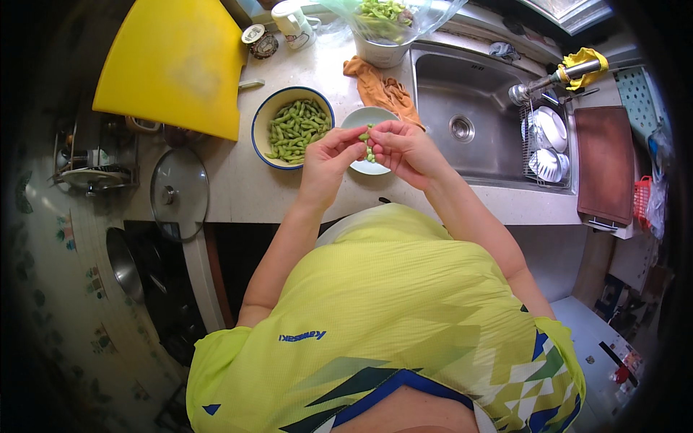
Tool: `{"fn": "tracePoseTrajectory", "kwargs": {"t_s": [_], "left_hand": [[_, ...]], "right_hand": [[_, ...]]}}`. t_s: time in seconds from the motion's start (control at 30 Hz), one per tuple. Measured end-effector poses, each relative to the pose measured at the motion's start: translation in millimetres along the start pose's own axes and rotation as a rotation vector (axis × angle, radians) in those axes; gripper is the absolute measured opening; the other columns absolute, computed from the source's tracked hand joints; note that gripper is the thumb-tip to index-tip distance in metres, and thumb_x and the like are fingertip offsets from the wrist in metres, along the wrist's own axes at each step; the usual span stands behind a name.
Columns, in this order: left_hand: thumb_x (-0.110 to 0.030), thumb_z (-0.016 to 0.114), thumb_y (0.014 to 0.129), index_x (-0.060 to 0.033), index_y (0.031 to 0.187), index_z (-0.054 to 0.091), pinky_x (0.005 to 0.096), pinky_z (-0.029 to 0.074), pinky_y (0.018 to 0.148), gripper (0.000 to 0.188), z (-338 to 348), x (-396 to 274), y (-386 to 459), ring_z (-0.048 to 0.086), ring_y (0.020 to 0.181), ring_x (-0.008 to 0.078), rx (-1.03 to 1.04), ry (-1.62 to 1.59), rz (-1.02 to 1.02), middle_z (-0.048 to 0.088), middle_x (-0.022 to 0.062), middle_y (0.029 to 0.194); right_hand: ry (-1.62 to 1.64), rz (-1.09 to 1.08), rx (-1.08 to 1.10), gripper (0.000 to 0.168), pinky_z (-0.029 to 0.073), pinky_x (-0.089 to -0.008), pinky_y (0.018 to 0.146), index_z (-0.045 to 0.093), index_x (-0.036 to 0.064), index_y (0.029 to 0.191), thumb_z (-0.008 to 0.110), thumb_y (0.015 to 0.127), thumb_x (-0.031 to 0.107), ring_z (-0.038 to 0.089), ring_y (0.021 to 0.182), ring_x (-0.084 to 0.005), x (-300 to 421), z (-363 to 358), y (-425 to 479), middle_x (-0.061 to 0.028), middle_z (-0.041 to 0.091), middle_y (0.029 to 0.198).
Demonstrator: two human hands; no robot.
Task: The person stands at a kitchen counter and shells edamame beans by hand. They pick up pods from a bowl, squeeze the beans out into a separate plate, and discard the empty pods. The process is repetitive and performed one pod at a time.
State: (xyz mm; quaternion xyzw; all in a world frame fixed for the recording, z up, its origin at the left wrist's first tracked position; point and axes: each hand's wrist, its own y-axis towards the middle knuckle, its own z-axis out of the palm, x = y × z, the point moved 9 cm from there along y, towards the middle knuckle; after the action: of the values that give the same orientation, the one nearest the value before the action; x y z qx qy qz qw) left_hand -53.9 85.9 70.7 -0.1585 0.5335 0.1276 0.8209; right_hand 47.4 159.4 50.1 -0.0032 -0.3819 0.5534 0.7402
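Both my hands meet over a pale plate (pixel 354 120), pinching a green soybean pod (pixel 364 137) between them. My left hand (pixel 334 159) grips the pod from the left with thumb and forefinger. From the right, the fingertips of my right hand (pixel 403 149) close on its other end. Several shelled green beans (pixel 371 156) show on the plate between my hands. To the left stands a cream enamel bowl with a blue rim (pixel 260 142), holding a heap of whole green pods (pixel 298 130).
An orange cloth (pixel 376 86) lies behind the plate, beside the steel sink (pixel 452 103). A white tub (pixel 381 53) with a plastic bag of greens stands behind. At left are a yellow board (pixel 173 65) and a glass lid (pixel 181 189); at right, a dish rack (pixel 533 140) and a brown board (pixel 605 162).
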Motion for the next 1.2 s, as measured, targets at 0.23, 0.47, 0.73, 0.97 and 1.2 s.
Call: {"fn": "tracePoseTrajectory", "kwargs": {"t_s": [0.23,0.47,0.73,0.97,1.2], "left_hand": [[0.001,0.066,0.086,0.0024,0.098,0.067,0.0238,0.05,0.074,0.012,5,-5,-2,0.063,0.085,0.0119,-0.144,0.185,0.198,0.066,0.0042,0.093],[-0.006,0.07,0.082,-0.0014,0.093,0.068,0.0338,0.05,0.06,0.013,39,-52,-23,0.064,0.069,0.0268,-0.163,1.009,0.533,0.064,0.0124,0.079],[-0.005,0.071,0.081,-0.0008,0.092,0.069,0.0343,0.051,0.062,0.013,32,-31,-27,0.066,0.069,0.0274,-0.161,0.866,0.409,0.066,0.0149,0.079],[-0.001,0.072,0.083,0.0026,0.09,0.068,0.0247,0.053,0.066,0.009,27,-12,-26,0.066,0.072,0.0114,-0.205,0.652,0.336,0.07,0.0084,0.079],[-0.003,0.07,0.084,0.0016,0.091,0.067,0.0261,0.054,0.064,0.009,32,-18,-35,0.07,0.072,0.0158,-0.177,0.654,0.392,0.072,0.0124,0.08]], "right_hand": [[-0.276,-0.152,-0.087,0.01,0.051,-0.0231,0.068,0.063,0.002,0.094,0.065,0.09,0.011,0.062,0.073,-0.0091,3,-2,-10,-0.0046,0.066,0.085],[-0.349,-0.279,-0.163,0.011,0.047,-0.0227,0.067,0.068,0.002,0.09,0.069,0.086,0.011,0.059,0.072,-0.0076,14,-12,-18,-0.0033,0.068,0.081],[-0.32,-0.286,-0.138,0.015,0.052,-0.0266,0.076,0.068,0.0,0.097,0.071,0.084,0.008,0.064,0.083,-0.0126,6,-21,-20,-0.0062,0.068,0.091],[-0.115,-0.189,-0.065,0.021,0.055,-0.0299,0.078,0.066,-0.007,0.102,0.07,0.085,0.003,0.067,0.084,-0.0191,2,-16,-24,-0.0134,0.068,0.093],[-0.307,-0.242,-0.048,0.019,0.053,-0.0267,0.075,0.068,-0.005,0.098,0.073,0.082,0.004,0.066,0.08,-0.0154,10,-7,-33,-0.0102,0.069,0.088]]}}
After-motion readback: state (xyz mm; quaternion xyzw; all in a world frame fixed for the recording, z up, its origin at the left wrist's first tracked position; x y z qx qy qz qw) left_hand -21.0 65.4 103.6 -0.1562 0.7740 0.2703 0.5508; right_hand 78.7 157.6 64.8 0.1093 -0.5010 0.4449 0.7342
